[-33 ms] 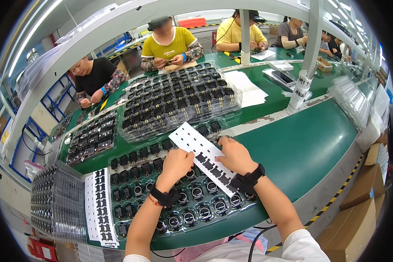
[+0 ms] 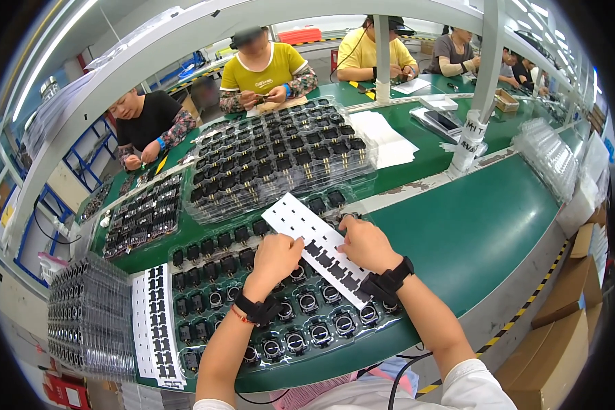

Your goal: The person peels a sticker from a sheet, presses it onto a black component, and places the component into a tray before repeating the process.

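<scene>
A white sheet of black die-cut stickers (image 2: 313,236) slants over a clear plastic tray (image 2: 236,285), its upper part bare of most stickers. My left hand (image 2: 278,258) is closed at the sheet's left edge, thumb and forefinger pinched there. On the opposite edge, my right hand (image 2: 369,244) has its thumb against the sheet and its other fingers curled; part of its grip is hidden. Rows of small black parts fill the tray, those nearest me showing silver rings (image 2: 320,333). A black band circles each wrist.
More sticker sheets (image 2: 158,321) lie left of the tray, beside a tall stack of clear trays (image 2: 89,314). Beyond stand stacked trays of black parts (image 2: 277,154) and a metal post (image 2: 486,82). Co-workers sit across the green bench (image 2: 458,225). Cardboard boxes (image 2: 553,348) are at right.
</scene>
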`<act>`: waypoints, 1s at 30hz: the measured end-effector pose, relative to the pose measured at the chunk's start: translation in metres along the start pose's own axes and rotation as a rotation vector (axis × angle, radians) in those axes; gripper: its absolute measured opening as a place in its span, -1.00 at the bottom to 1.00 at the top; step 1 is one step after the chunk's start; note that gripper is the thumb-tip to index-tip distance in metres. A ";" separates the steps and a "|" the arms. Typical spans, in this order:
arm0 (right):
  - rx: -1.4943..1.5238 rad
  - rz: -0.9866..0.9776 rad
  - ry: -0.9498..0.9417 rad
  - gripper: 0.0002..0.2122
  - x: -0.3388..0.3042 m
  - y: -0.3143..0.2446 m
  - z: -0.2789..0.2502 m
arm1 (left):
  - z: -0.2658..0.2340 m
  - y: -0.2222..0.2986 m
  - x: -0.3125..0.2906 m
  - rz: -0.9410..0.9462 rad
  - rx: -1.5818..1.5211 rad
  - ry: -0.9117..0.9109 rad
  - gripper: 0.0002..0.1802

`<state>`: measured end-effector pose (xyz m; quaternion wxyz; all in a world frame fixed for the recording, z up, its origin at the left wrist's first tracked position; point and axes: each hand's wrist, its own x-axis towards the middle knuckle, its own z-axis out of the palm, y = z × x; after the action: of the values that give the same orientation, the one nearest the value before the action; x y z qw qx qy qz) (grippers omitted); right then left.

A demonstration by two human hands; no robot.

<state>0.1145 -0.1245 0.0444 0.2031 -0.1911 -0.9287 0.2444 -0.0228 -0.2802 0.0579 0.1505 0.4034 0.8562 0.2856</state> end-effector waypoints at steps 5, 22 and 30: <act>0.268 0.025 -0.102 -0.69 0.002 -0.001 -0.001 | -0.005 0.004 -0.002 -0.028 -0.090 -0.016 -0.58; 0.158 -0.184 0.276 -0.73 0.004 -0.022 -0.005 | -0.011 -0.001 0.007 -0.068 -0.932 0.099 -0.74; 0.405 -0.246 0.287 -0.83 -0.005 -0.051 -0.003 | -0.017 0.011 -0.006 -0.079 -1.254 -0.190 -0.81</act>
<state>0.1073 -0.1674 0.0724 0.3947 -0.0650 -0.8389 0.3691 -0.0204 -0.2850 0.0782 0.4439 0.2304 0.5233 0.6900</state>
